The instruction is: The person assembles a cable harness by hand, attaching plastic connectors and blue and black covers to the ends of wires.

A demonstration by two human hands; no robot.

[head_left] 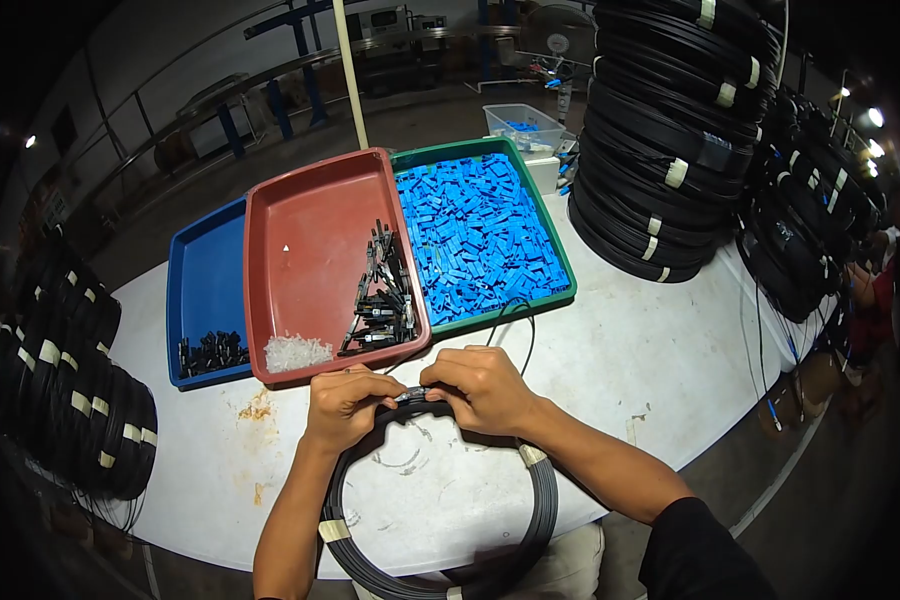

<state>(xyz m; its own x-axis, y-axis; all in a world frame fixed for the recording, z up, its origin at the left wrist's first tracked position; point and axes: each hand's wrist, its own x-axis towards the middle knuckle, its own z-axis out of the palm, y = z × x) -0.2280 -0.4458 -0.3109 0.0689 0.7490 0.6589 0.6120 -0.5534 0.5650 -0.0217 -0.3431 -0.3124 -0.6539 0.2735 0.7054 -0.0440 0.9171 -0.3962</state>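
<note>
Far left edge of white table (pixel 610 370): stack of black cable coils (pixel 65 390) with tape bands, standing on edge. Next, blue tray (pixel 202 280) with a small heap of black parts in its near corner. Beside it, touching, red tray (pixel 310 240) holding a clump of clear plastic bits (pixel 297 352) at the near edge and a pile of black connector pieces (pixel 382 295) along its right side. Then green tray (pixel 562 262) full of blue plastic housings (pixel 475 235). Near table edge, centre: left hand (pixel 345 405) and right hand (pixel 482 385) close together, fingertips of both pinching a small grey connector end (pixel 410 395) at the top of a black cable coil (pixel 540 500), which lies flat on the table in front of the person, tape wraps on it. A loose cable loop runs from the hands up toward the green tray. Right: tall stack of black coils (pixel 670 130) on the table, more coils hanging past the edge. Small clear bin (pixel 522 125) behind the green tray.
</note>
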